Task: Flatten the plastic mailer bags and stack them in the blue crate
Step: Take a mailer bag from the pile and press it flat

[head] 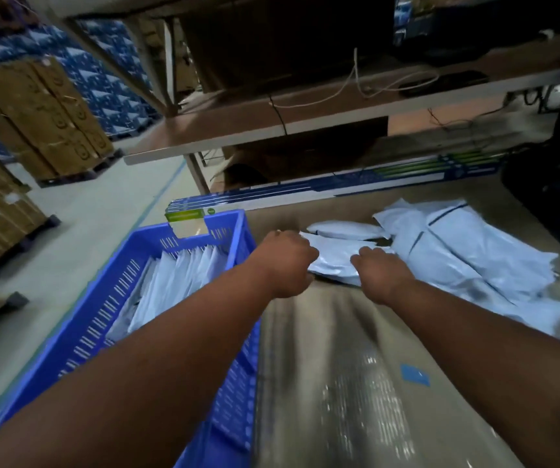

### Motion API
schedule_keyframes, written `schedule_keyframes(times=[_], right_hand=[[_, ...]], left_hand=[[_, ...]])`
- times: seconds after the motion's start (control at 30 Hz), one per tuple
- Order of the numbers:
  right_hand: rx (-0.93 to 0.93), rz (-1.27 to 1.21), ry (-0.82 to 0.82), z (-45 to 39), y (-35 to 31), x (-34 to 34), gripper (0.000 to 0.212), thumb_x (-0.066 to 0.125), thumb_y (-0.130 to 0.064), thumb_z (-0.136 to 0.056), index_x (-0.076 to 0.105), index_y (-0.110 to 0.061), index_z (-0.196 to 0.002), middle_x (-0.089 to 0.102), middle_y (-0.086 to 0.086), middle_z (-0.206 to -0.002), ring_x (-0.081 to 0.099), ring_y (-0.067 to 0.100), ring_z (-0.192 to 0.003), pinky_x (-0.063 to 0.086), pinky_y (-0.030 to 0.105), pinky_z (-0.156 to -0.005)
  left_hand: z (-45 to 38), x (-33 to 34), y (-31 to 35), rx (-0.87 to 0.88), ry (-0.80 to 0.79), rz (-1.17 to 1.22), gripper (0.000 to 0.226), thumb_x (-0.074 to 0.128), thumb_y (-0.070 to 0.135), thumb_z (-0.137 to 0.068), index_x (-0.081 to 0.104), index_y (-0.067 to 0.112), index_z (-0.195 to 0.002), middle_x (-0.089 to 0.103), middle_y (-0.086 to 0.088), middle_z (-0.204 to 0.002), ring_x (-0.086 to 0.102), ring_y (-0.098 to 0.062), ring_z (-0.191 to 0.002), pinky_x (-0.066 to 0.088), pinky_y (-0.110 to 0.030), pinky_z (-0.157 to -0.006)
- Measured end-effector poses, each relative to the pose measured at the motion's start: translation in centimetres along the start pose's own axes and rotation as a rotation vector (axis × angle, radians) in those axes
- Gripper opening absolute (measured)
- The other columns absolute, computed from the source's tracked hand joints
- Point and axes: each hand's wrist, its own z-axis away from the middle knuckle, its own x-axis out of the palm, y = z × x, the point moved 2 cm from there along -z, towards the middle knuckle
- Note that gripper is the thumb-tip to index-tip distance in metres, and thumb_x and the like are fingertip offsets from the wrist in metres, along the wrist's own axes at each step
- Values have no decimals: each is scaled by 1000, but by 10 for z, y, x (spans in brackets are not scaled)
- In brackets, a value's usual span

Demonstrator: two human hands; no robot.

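hands: left [283, 261], right [381, 273] grip mailer bag [334, 261] | labels unreadable

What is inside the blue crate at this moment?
The blue crate holds white mailer bags, standing in a row against one another. The left forearm crosses over the crate and covers its near part, so the count and the bottom cannot be seen.

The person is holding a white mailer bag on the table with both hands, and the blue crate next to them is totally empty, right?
Not quite. The blue crate isn't empty: the head view shows white mailer bags already stacked inside it. The rest is right: the left hand and right hand both hold a white mailer bag on the table.
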Motion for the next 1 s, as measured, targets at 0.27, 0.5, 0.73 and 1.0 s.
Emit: schedule_keyframes(times=[0.27,0.5,0.73,1.0], right_hand=[[81,-545,208,39,43,-16,36,62,-14,-90,69,-21,-124,69,8,-125,66,34,-113,54,44,-95],[-126,-1004,27,169,68,-12,38,58,-16,-103,57,-40,-133,62,-21,-133,57,0,-123,44,24,-103],[259,-1170,18,247,91,51,12,59,-27,-104,69,-34,-105,70,-20,-95,62,0,-88,40,9,-71],[338,-914,115,253,96,58,19,56,-22,-104,57,-23,-122,67,3,-112,64,24,-98,52,39,-82]], left_hand=[[6,-14,64,-87,9,152,37,49,46,-80,62,22,-104,67,-2,-106,61,-32,-106,51,-44,-87],[57,17,145,-96,290,346,54,75,44,-87,62,23,-136,72,4,-114,63,-26,-107,49,-42,-96],[80,74,218,-231,221,549,12,58,29,-98,69,31,-102,69,12,-93,60,-20,-86,52,-45,-81],[71,85,300,-90,199,479,57,47,49,-106,53,13,-150,49,-10,-157,44,-30,-146,36,-46,-120]])
